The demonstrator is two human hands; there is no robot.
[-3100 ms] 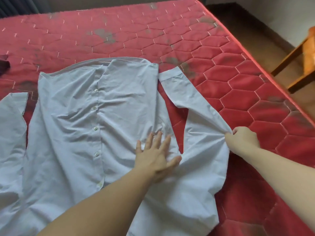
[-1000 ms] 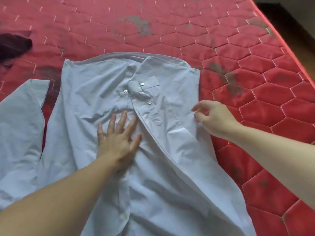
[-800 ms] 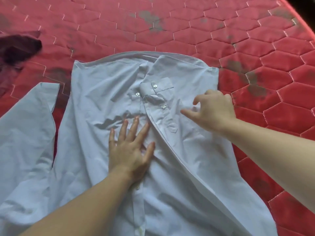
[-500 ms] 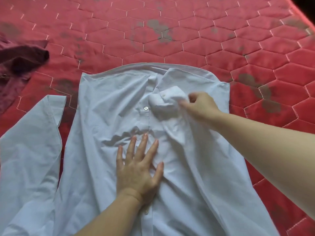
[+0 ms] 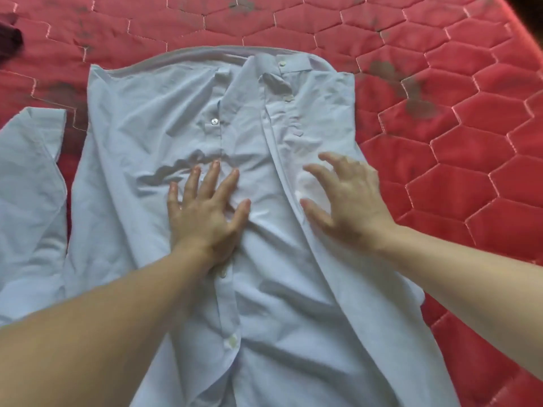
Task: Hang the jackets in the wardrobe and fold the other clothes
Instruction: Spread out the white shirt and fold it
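Pale blue cotton filled the near part of the view: the shirt [image 5: 152,160] lay front up on the red quilted mattress [image 5: 458,160], its hem end nearest the person and its collar at the far end, spread flat so that it could be folded rather than hung. Both bare forearms reached in over it from the near edge.

Just beyond them, the left hand [image 5: 205,212] lay flat on the button strip in the middle of the chest, fingers spread and straight, apparently pinning the cloth so it would not slide while the other side was worked. A small ridge of wrinkles stood just past its fingertips.

Beside it, the right hand [image 5: 349,204] hovered over or lightly touched the right sleeve [image 5: 329,133], which had been laid inward along the body. Its fingers were splayed and slightly bent, gripping nothing; the picture was blurred there, so contact was uncertain. It looked placed to smooth that fold down.

Farther out, the left sleeve [image 5: 29,183] lay spread to the side, not yet folded in. At the far left edge sat a dark garment [image 5: 10,39], apart from the shirt.
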